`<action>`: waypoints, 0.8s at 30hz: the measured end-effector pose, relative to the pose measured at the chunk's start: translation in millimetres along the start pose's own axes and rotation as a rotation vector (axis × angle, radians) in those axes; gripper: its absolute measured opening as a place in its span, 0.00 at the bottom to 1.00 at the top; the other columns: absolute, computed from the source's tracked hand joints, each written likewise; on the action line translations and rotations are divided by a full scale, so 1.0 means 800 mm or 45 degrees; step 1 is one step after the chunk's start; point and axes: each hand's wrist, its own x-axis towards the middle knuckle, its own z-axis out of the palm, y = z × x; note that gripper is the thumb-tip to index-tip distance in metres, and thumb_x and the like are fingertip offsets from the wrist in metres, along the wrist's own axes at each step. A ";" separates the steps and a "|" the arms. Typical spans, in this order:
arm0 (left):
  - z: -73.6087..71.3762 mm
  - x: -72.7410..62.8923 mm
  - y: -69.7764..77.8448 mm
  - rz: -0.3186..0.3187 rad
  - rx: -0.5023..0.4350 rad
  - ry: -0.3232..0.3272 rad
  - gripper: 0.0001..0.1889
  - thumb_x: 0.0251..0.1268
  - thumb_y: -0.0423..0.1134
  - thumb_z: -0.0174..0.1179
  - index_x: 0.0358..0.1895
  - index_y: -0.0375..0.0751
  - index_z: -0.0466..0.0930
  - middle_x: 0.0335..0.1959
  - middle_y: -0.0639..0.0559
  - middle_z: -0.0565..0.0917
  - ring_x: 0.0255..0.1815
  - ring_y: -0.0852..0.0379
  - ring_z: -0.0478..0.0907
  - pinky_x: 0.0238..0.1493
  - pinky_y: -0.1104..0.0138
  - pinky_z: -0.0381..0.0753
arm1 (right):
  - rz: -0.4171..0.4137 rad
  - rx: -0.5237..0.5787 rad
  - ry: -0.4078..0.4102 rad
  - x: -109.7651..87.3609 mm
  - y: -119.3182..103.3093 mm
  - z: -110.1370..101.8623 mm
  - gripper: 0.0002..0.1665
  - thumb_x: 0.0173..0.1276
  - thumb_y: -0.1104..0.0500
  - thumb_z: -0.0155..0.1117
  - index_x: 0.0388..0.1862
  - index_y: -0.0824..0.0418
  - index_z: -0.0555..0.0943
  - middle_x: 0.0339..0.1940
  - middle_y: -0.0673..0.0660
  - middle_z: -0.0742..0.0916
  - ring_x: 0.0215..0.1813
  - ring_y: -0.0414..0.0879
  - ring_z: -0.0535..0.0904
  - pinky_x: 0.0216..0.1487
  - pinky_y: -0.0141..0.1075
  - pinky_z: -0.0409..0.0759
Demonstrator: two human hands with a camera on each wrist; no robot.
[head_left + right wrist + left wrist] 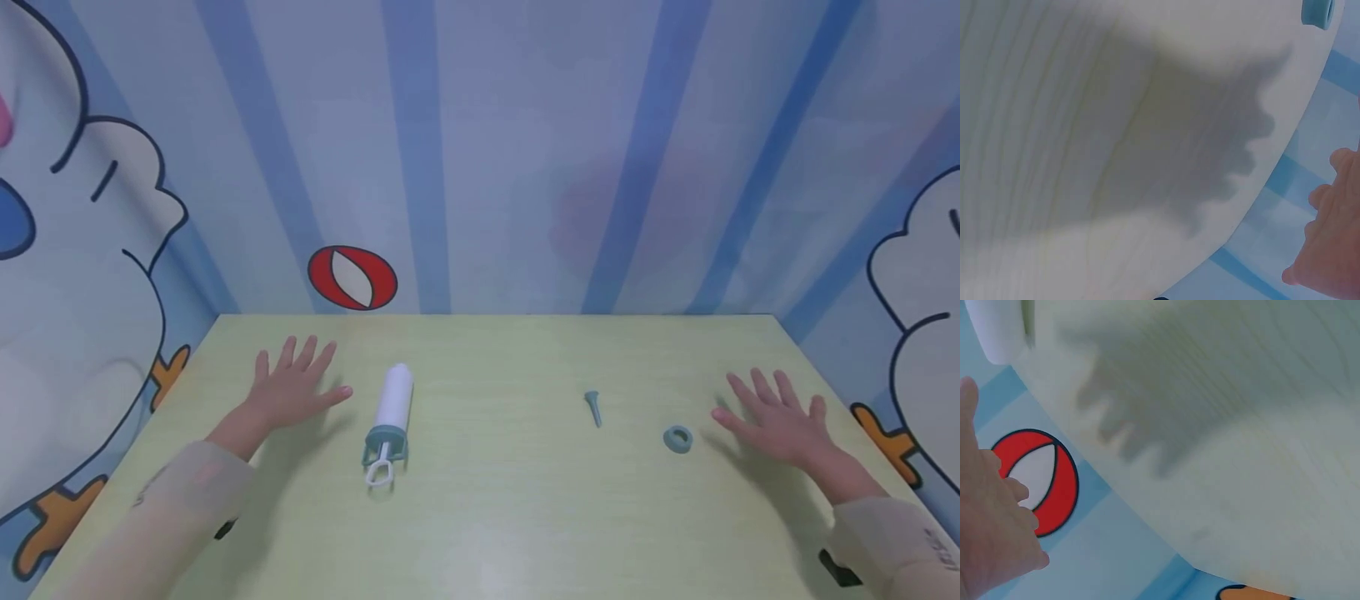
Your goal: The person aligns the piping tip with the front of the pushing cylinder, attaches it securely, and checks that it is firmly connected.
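Observation:
My left hand (292, 392), fingers spread, hovers over the left side of the table and holds nothing. Just right of it lies a white syringe-like tube (394, 398) with a teal collar and a white ring handle pointing toward me. Its rounded white end (1000, 331) shows in the left wrist view. My right hand (783, 429) is likewise spread and holds nothing, above the right side. Nearest to it is a small teal ring (677, 448), seen edge-on at the top of the right wrist view. Left of that ring lies a slim teal tapered nozzle (593, 408).
The pale wood-grain table (495, 500) meets a blue striped backdrop (510, 167) at its back edge. Side panels carry white cartoon figures, and a red and white ball (318, 279) is printed on the backdrop. Both hands cast shadows on the tabletop.

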 end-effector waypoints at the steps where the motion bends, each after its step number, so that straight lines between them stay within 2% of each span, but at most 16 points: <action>1: 0.000 0.001 0.004 0.012 0.001 0.001 0.47 0.53 0.69 0.43 0.69 0.41 0.43 0.68 0.32 0.43 0.67 0.30 0.33 0.58 0.36 0.26 | -0.009 0.004 0.004 0.000 -0.002 0.000 0.50 0.61 0.31 0.41 0.71 0.56 0.38 0.69 0.71 0.42 0.66 0.68 0.24 0.49 0.72 0.26; 12: 0.011 0.019 0.065 0.150 0.060 -0.024 0.43 0.55 0.65 0.45 0.70 0.47 0.43 0.70 0.39 0.43 0.69 0.36 0.33 0.60 0.37 0.29 | -0.114 -0.015 0.041 0.003 -0.023 0.015 0.47 0.61 0.33 0.43 0.71 0.51 0.39 0.70 0.69 0.45 0.68 0.66 0.29 0.51 0.71 0.29; 20: 0.011 0.031 0.115 0.325 0.127 -0.032 0.42 0.56 0.66 0.44 0.70 0.52 0.42 0.71 0.44 0.43 0.70 0.40 0.31 0.62 0.40 0.29 | -0.142 -0.038 0.060 0.005 -0.035 0.021 0.46 0.61 0.33 0.43 0.71 0.51 0.41 0.71 0.66 0.46 0.69 0.64 0.30 0.53 0.70 0.29; 24: 0.013 0.038 0.141 0.422 0.204 -0.018 0.41 0.56 0.67 0.41 0.70 0.53 0.41 0.71 0.45 0.43 0.71 0.42 0.31 0.63 0.41 0.31 | -0.167 -0.029 0.066 0.005 -0.042 0.024 0.47 0.60 0.33 0.44 0.71 0.52 0.44 0.71 0.66 0.48 0.70 0.63 0.31 0.54 0.69 0.29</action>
